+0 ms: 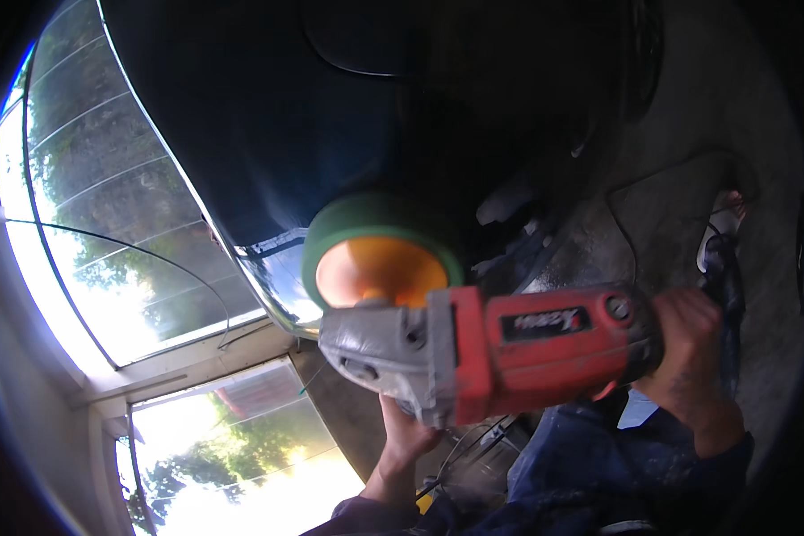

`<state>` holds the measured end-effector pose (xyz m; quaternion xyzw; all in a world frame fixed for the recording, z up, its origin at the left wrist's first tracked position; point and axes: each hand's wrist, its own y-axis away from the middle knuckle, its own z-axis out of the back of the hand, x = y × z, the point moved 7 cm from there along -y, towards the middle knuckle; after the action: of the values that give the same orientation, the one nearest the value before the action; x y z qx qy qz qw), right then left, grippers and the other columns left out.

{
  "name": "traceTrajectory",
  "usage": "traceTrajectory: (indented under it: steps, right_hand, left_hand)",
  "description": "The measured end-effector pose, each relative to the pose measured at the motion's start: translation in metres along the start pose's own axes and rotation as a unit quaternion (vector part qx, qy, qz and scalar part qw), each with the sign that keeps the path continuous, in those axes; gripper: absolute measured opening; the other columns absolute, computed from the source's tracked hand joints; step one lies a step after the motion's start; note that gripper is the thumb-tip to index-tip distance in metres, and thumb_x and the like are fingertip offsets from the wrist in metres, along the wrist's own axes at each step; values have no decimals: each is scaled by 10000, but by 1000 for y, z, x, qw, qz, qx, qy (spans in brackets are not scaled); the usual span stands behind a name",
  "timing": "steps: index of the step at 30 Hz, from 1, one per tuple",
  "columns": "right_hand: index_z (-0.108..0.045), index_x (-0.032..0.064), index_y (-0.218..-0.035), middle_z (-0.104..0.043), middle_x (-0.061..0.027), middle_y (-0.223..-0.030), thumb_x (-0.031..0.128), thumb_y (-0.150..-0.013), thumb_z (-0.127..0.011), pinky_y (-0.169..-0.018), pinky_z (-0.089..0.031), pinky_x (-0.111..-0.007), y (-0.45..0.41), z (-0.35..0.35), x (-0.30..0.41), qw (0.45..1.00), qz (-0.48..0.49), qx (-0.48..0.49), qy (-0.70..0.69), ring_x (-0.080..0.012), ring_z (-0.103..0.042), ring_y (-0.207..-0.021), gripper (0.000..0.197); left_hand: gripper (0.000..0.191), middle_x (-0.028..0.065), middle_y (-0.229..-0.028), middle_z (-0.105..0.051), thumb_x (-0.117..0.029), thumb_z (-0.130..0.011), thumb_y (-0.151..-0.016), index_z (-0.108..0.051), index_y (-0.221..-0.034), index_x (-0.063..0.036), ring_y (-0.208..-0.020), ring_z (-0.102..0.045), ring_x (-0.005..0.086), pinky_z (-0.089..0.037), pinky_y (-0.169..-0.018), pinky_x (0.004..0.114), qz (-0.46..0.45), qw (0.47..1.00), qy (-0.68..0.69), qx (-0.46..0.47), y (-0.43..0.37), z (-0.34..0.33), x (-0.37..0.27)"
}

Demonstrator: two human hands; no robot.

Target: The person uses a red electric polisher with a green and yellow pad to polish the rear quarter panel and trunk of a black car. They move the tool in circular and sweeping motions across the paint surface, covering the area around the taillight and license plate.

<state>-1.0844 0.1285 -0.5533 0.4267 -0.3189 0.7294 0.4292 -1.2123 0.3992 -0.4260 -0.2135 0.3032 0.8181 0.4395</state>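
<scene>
My right hand (pixel 687 335) is wrapped around the rear of a red-and-grey electric polisher (pixel 549 355). My left hand (pixel 405 435) is under its metal gear head, with the fingers hidden behind the housing. A green foam polishing pad (pixel 315 258) on an orange backing plate (pixel 382 268) sits at the tool's far side, slightly blurred. It faces a glossy dark car body panel (pixel 254 147) and overlaps the panel's lower edge. Whether pad and paint touch cannot be made out.
Large windows (pixel 127 194) stand at the left, with a thin cable (pixel 154 251) hanging before them. A dark cord (pixel 610 194) trails over the concrete floor (pixel 683 161) at right. Beyond my right hand is a dark-clothed limb (pixel 723 268), partly obscured. A wheel (pixel 643 60) shows top right.
</scene>
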Motion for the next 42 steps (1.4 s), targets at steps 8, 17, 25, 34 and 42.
traceTrajectory:
  steps: [8, 17, 25, 34, 42]
  right_hand:
    - [-665, 10, -1021, -672, -157, -908, 187, -553, -903, -781, -530, -419, 4, 8, -84, 991, -73, -82, -79, -346, -680, -849, 554]
    - [-596, 72, -820, -606, -144, -810, 273, -509, -928, -728, -479, -461, 25, -130, -92, 989, 90, -66, -94, -366, -613, -788, 497]
    - [-599, 59, -875, -586, -144, -861, 304, -526, -939, -771, -460, -478, 39, -154, -138, 993, 69, -49, -85, -381, -577, -838, 546]
    - [-671, 48, -1087, -680, -130, -1003, 216, -463, -951, -874, -534, -425, 10, -110, -238, 990, -52, -68, -110, -335, -660, -951, 704]
    - [-700, 110, -876, -670, -100, -792, 278, -443, -948, -717, -550, -387, 25, -179, -206, 990, 57, -101, -76, -306, -678, -768, 526]
  left_hand:
    - [293, 103, -1051, -725, -12, -748, -801, -685, -1084, 31, -999, -669, 166, -512, -878, 321, -39, 995, -15, 91, -62, -83, -85]
    - [333, 130, -1084, -701, 11, -660, -769, -662, -1102, -9, -1052, -658, 280, -500, -935, 387, 24, 999, -33, -18, 19, -61, 122]
    - [320, 113, -1040, -691, -19, -686, -751, -651, -1069, -22, -980, -653, 254, -513, -870, 390, -23, 998, -55, 0, 3, -93, 130]
    - [288, 171, -1037, -713, -40, -724, -783, -687, -1064, 12, -974, -688, 314, -536, -864, 395, -106, 986, -95, 91, -91, -186, -11]
    - [336, 123, -1075, -698, -14, -705, -802, -647, -1132, 8, -983, -667, 234, -531, -872, 366, 81, 981, 171, -32, -34, -151, 139]
